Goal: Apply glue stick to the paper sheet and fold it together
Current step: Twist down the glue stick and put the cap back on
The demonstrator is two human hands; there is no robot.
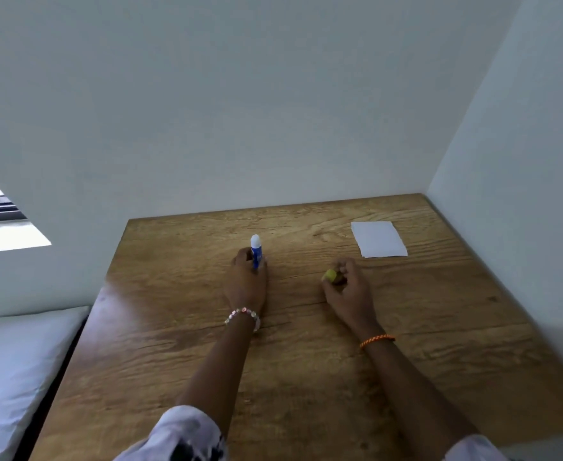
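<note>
At frame centre, one wood-grain worktop (306,377) fills a wall corner. The left hand (246,281) is wrapped around one upright blue glue stick (256,252), a cylinder with its rounded white tip bared. The right hand (348,287) pinches one small yellow cap (331,276). One flat white rectangular paper (378,239) lies right of centre, apart from both hands. A bracelet circles each wrist, two in all.

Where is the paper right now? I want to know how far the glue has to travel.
The paper lies flat at the table's far right, near the wall corner, just beyond the right hand.
</note>
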